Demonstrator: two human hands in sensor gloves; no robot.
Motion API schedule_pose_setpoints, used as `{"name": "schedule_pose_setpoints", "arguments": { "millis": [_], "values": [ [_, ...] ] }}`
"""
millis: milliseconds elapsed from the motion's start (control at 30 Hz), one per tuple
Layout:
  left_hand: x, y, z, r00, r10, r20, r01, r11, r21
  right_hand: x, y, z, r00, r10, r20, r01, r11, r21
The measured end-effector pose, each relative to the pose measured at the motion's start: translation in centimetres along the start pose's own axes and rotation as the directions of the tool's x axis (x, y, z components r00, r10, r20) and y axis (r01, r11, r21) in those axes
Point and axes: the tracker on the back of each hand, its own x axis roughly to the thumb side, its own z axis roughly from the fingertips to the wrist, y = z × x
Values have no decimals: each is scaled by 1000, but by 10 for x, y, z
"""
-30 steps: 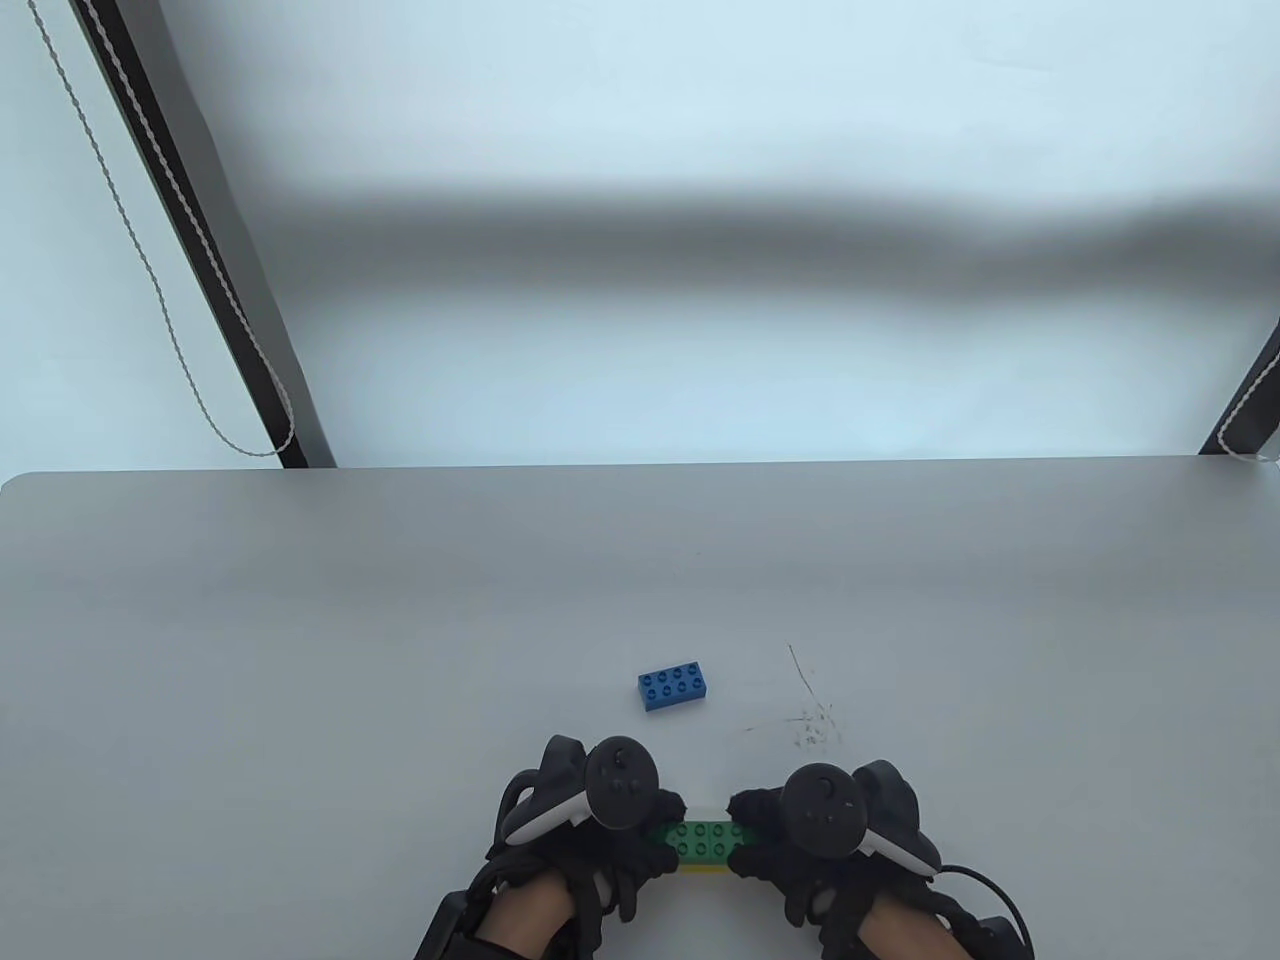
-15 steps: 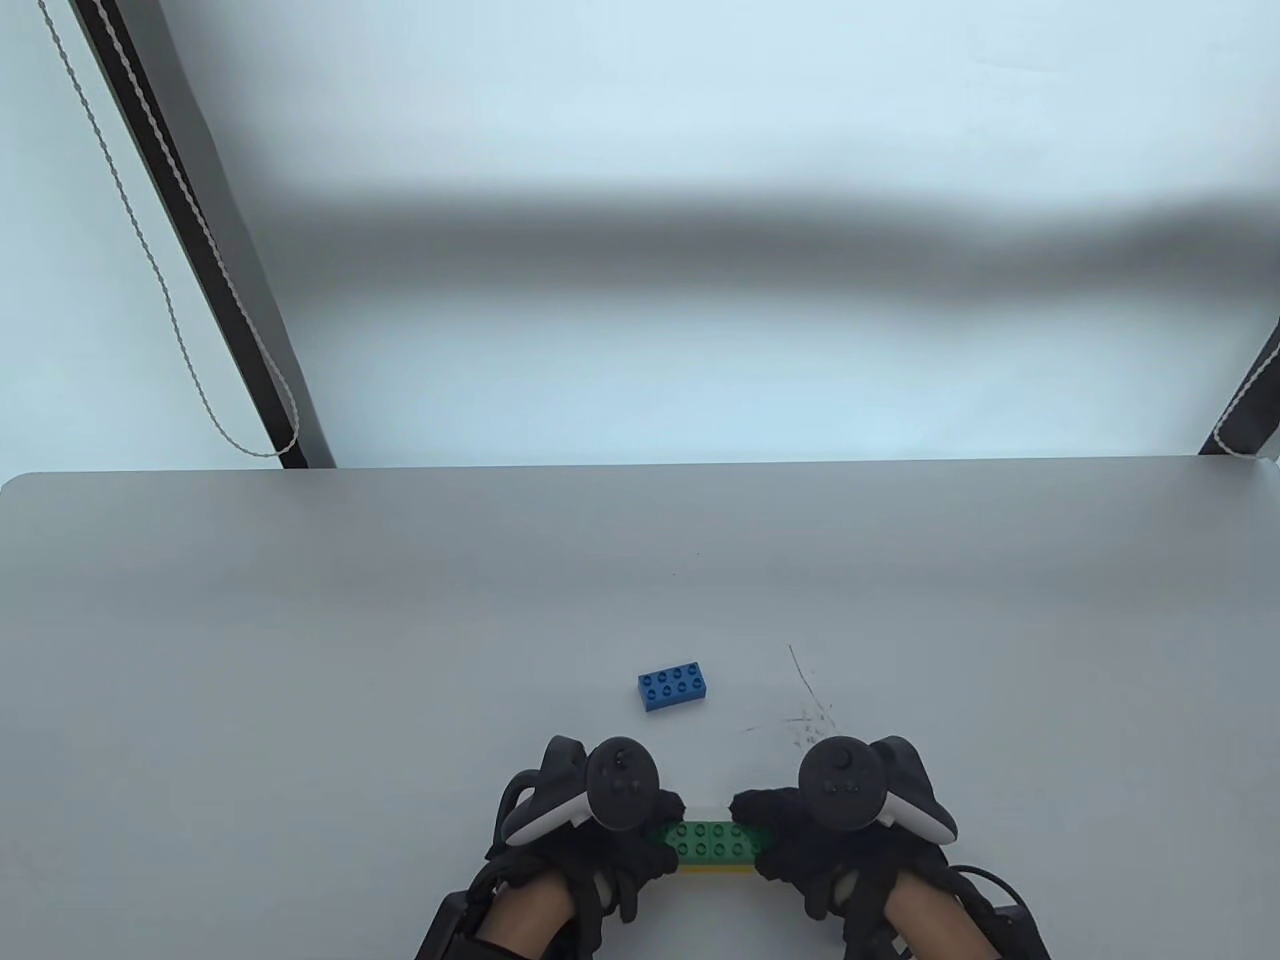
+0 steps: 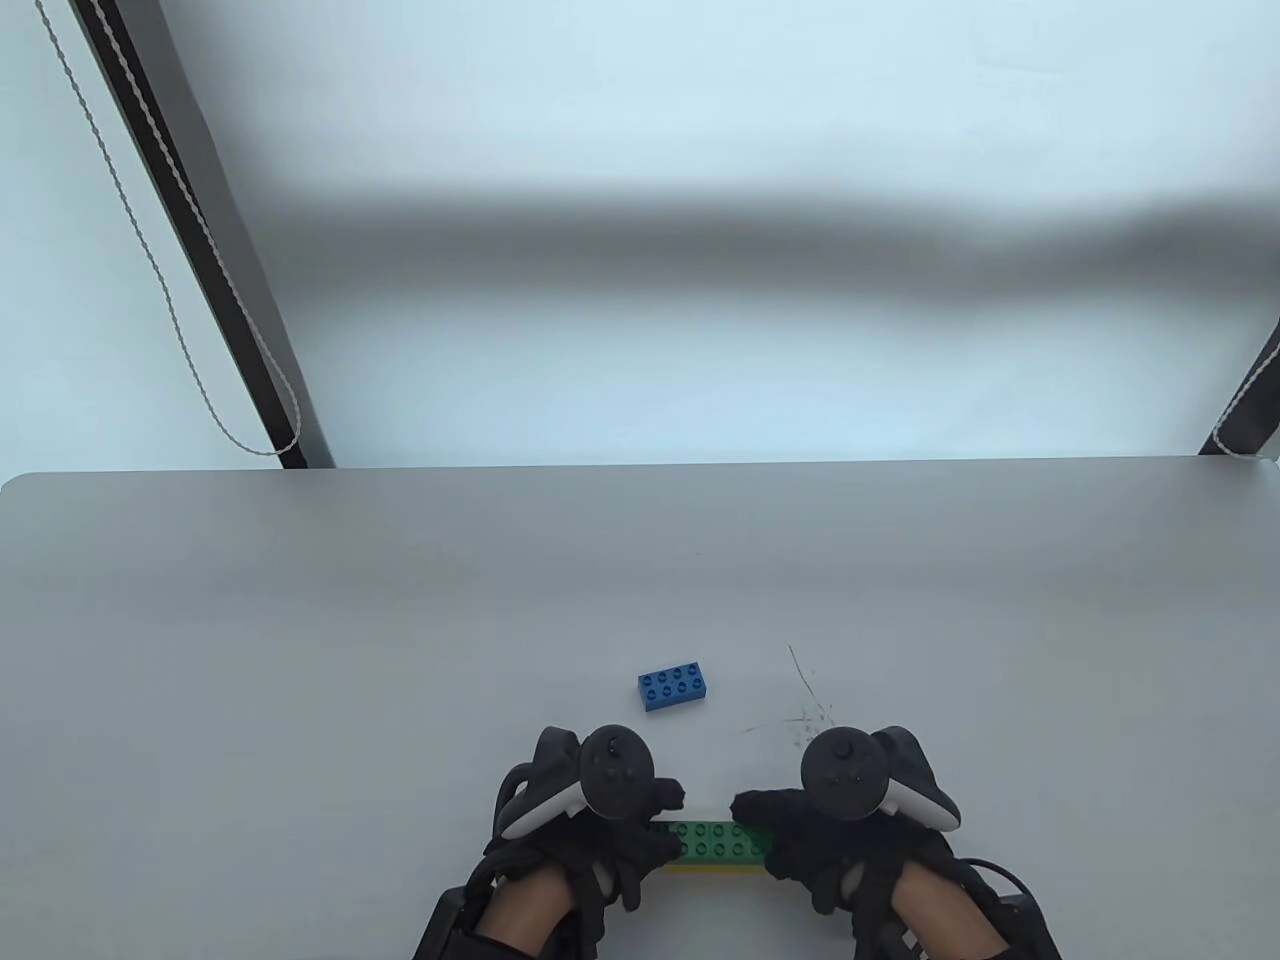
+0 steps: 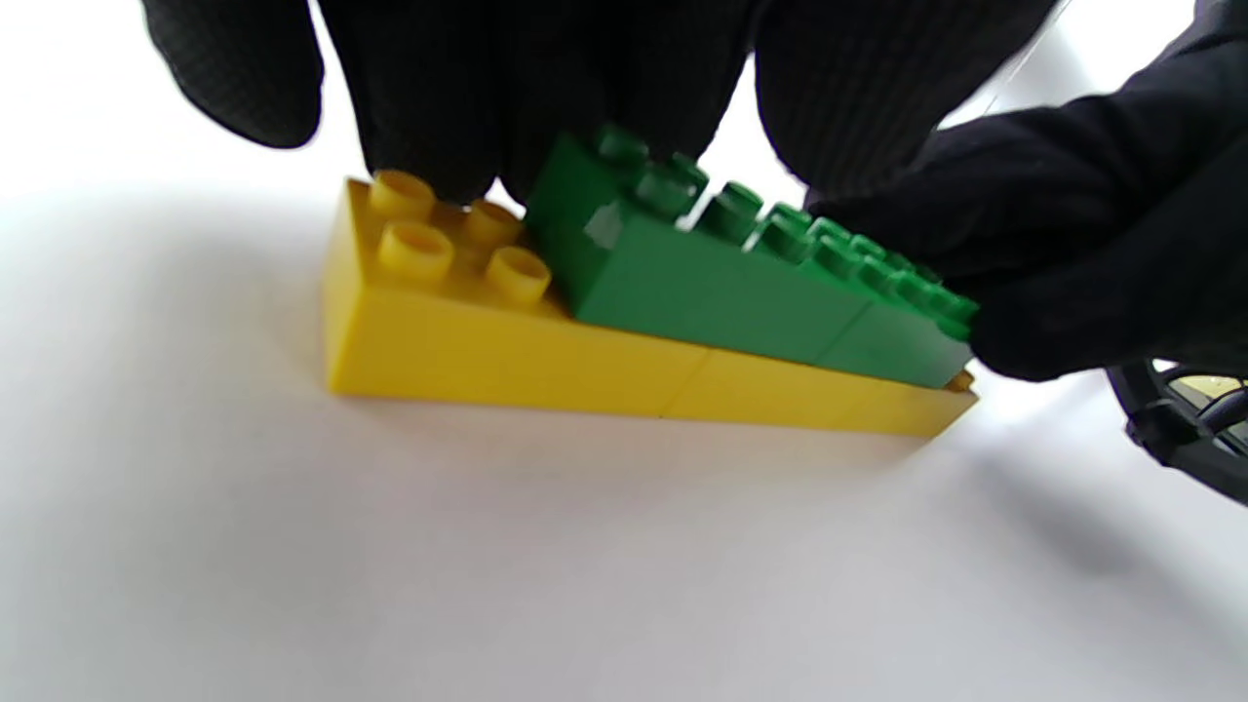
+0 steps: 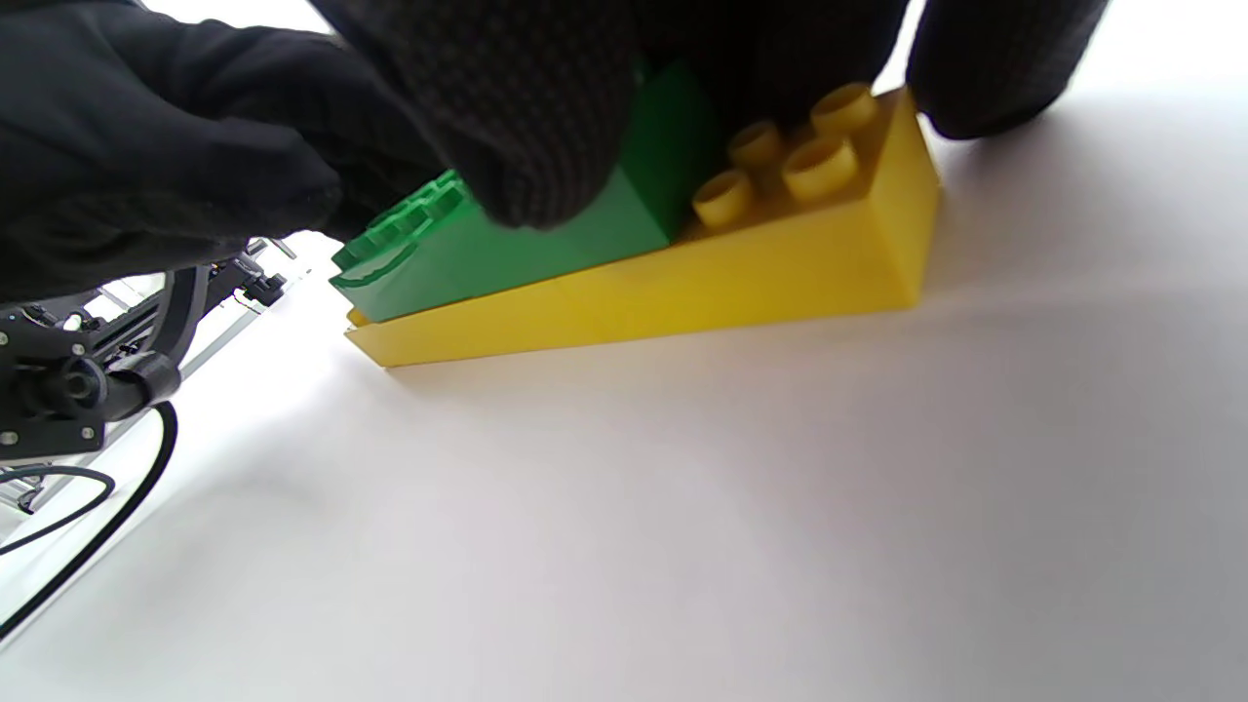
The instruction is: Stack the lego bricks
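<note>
So far one join is made: the green brick (image 4: 741, 283) sits on the yellow brick (image 4: 546, 361), near the table's (image 3: 300, 650) front edge. The blue brick (image 3: 675, 687) lies apart behind them, unstacked. From the left, the left hand (image 3: 590, 820) curls its fingers (image 4: 439, 97) down onto the pair's left end. The right hand (image 3: 840, 830) closes on the other end, fingertips (image 5: 526, 127) pressing the green brick.

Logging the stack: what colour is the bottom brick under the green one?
Yellow; the bottom brick shows best in the left wrist view.
</note>
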Motion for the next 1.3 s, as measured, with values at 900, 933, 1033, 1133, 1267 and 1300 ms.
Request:
{"name": "schedule_pose_setpoints", "arguments": {
  "millis": [900,933,1033,1133,1267,1300],
  "values": [
    [1,51,-104,844,-456,-284,462,885,-47,0,-3,-1,1000,-3,13,2,1000,14],
    [0,50,-107,842,-453,-292,460,887,-51,0,-3,-1,1000,-3,13,3,1000,14],
    [-3,44,-115,834,-456,-311,459,886,-67,0,-3,-1,1000,-4,14,4,1000,16],
    [-4,38,-121,831,-458,-315,459,885,-75,0,-4,-1,1000,-4,14,4,1000,16],
    [-2,32,-127,832,-457,-315,461,885,-64,0,-4,-1,1000,-6,14,6,1000,16],
    [-1,30,-129,832,-457,-314,461,885,-65,0,-4,-1,1000,-6,14,5,1000,16]
  ]
}}
